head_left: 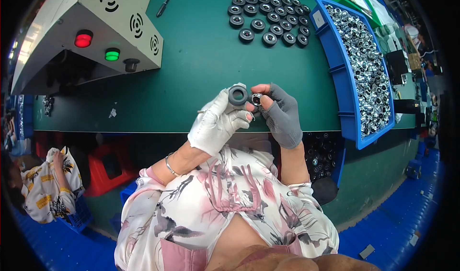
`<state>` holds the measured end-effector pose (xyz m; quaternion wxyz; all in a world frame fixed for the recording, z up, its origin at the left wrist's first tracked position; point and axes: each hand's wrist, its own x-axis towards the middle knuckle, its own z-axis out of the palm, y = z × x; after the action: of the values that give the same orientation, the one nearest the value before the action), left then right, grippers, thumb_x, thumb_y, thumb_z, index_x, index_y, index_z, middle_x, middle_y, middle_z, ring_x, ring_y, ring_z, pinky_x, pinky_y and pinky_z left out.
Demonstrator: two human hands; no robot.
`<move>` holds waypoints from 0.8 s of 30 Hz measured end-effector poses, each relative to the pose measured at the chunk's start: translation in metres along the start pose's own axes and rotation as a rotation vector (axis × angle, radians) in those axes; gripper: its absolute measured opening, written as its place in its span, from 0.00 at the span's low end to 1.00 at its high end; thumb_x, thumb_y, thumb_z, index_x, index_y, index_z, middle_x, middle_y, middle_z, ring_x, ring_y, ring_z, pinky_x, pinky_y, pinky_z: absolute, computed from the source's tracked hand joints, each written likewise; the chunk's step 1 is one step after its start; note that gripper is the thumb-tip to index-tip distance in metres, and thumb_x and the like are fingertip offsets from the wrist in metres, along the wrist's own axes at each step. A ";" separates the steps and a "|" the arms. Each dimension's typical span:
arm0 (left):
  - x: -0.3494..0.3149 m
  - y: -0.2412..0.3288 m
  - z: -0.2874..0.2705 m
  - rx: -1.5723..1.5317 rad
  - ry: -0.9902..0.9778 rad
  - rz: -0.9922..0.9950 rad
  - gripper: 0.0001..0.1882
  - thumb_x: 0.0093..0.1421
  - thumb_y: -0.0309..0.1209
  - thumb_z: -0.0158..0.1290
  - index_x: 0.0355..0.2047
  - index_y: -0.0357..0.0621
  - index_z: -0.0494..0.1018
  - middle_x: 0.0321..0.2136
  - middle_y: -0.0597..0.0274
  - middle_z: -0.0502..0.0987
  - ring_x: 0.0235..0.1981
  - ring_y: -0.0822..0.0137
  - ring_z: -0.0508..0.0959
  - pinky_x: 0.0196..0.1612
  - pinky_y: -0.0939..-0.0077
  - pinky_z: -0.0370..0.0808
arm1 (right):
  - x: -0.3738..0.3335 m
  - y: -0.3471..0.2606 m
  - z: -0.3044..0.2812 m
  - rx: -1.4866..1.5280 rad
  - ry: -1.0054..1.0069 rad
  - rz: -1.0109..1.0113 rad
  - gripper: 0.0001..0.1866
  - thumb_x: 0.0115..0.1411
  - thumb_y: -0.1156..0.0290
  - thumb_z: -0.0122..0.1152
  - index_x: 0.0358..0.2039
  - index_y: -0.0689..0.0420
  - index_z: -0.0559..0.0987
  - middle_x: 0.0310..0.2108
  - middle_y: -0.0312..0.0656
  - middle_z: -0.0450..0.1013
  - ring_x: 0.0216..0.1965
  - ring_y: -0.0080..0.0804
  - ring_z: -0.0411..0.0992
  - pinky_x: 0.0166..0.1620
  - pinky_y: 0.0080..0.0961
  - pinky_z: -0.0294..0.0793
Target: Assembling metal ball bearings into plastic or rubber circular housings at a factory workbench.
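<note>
My left hand [218, 120], in a white glove with bare fingertips, grips a dark grey ring [230, 96] between thumb and fingers, its round hole facing up. Close beside it, my right hand [282, 115] in a grey fingerless glove pinches a small shiny metal ring-shaped part [257, 99]. The two parts are side by side above the table's near edge, with only a narrow gap between them; whether they touch I cannot tell. Farther off on the table stand several black round wheel-like parts [269, 39] in loose rows.
A blue bin [346, 74] full of shiny metal parts stands at the right, a green tray [371, 5] behind it. At the left is a beige machine [81, 12] with red and green lights. A black pen [167, 1] lies beyond. Another person [50, 185] sits at lower left.
</note>
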<state>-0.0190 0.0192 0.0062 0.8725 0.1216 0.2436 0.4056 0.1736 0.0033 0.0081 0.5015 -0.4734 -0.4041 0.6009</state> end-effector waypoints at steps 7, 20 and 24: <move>0.000 -0.001 -0.001 0.014 -0.024 0.018 0.24 0.73 0.44 0.43 0.59 0.38 0.65 0.42 0.50 0.76 0.38 0.63 0.78 0.43 0.72 0.78 | 0.001 0.003 0.000 0.056 -0.017 0.020 0.16 0.68 0.71 0.54 0.51 0.70 0.72 0.35 0.46 0.76 0.35 0.27 0.76 0.40 0.22 0.77; -0.001 -0.001 -0.003 -0.010 -0.044 0.023 0.23 0.73 0.43 0.45 0.59 0.39 0.66 0.42 0.51 0.76 0.37 0.64 0.78 0.43 0.71 0.78 | 0.001 0.005 -0.001 0.041 -0.015 0.014 0.16 0.68 0.71 0.55 0.50 0.70 0.73 0.35 0.45 0.76 0.35 0.27 0.76 0.40 0.22 0.77; -0.001 -0.001 -0.004 -0.061 -0.060 0.014 0.23 0.72 0.43 0.46 0.59 0.39 0.66 0.43 0.51 0.76 0.38 0.65 0.77 0.45 0.71 0.77 | 0.000 0.001 0.003 0.010 0.013 0.003 0.16 0.67 0.70 0.56 0.50 0.69 0.73 0.37 0.44 0.77 0.36 0.25 0.76 0.42 0.20 0.76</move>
<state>-0.0207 0.0176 0.0027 0.8798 0.1088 0.2042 0.4152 0.1706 0.0035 0.0079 0.5058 -0.4753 -0.3970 0.6006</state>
